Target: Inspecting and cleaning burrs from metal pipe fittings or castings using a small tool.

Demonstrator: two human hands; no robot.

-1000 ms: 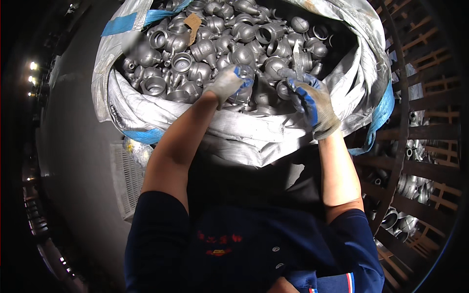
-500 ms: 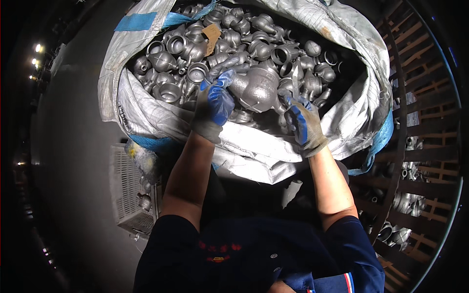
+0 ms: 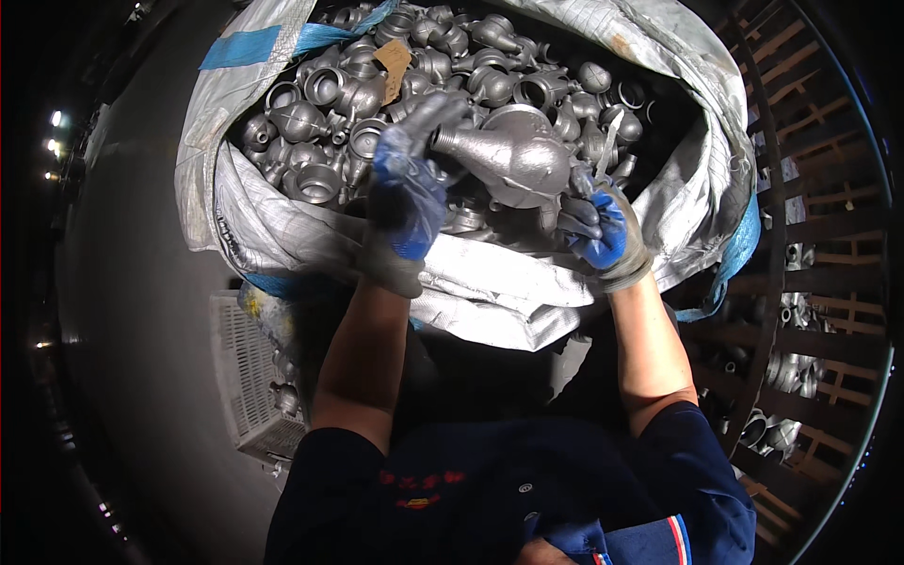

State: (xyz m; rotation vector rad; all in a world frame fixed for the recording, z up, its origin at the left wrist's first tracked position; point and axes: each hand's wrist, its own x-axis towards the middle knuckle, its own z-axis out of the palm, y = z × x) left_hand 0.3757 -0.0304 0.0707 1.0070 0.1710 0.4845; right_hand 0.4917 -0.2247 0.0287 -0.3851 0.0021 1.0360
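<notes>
A grey metal casting (image 3: 527, 165), round-bodied with a pipe-like neck to the left and a wide ringed mouth at the top, is held over an open bag. My right hand (image 3: 607, 231), in a grey glove with blue coating, is closed at the casting's right end. From the same hand a flat, narrow, pointed metal blade (image 3: 614, 137) sticks up; its exact kind is unclear. My left hand (image 3: 410, 193), gloved alike, is beside the neck with its fingers stretched out, slightly blurred. Whether it touches the neck I cannot tell.
The white woven bag (image 3: 292, 231) with blue straps is full of similar castings, a brown cardboard piece (image 3: 393, 71) lying among them. Below left stands a white plastic basket (image 3: 240, 377) with castings. A dark slatted rack (image 3: 819, 348) runs along the right, more castings behind it.
The casting has turned and shifted right, its neck now pointing left. My left hand has loosened from it and straightened its fingers. My right hand and the blade have moved slightly right.
</notes>
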